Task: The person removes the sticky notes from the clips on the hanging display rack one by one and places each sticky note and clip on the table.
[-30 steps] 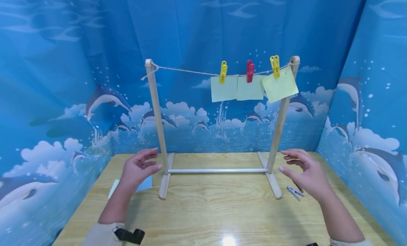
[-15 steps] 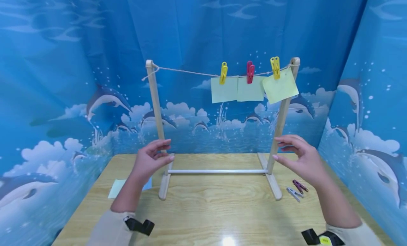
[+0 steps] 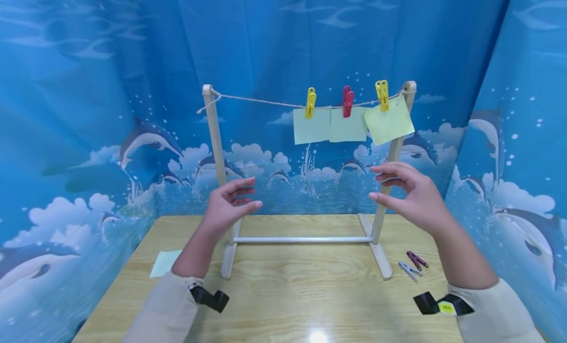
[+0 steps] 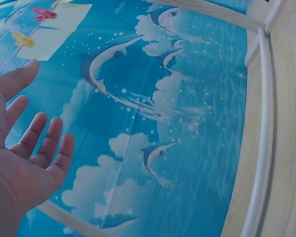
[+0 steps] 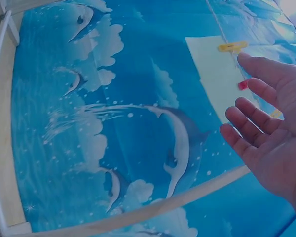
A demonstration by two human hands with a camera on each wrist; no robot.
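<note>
Both hands are raised in the air with nothing in them, fingers relaxed and loosely bent. My left hand (image 3: pixel 228 202) overlaps the left post (image 3: pixel 216 141) of a wooden stand in the head view. My right hand (image 3: pixel 409 195) is in front of the right post (image 3: pixel 394 153), lower than the papers. Between the post tops runs a string (image 3: pixel 261 100). From it hang three pale green paper squares, held by a yellow clothespin (image 3: pixel 311 103), a red clothespin (image 3: pixel 348 102) and another yellow clothespin (image 3: pixel 382 96). The rightmost paper (image 3: pixel 390 122) hangs tilted.
On the wooden table (image 3: pixel 301 294), a grey clothespin (image 3: pixel 410 270) and a purple clothespin (image 3: pixel 417 260) lie right of the stand. A pale green paper (image 3: pixel 164 264) lies at the left, partly behind the left forearm. A white crossbar (image 3: pixel 303 240) joins the stand's feet.
Both hands have risen and moved inward, toward each other. The purple clothespin, earlier mostly behind the right hand, now shows fully; the blue paper is now hidden by the left arm.
</note>
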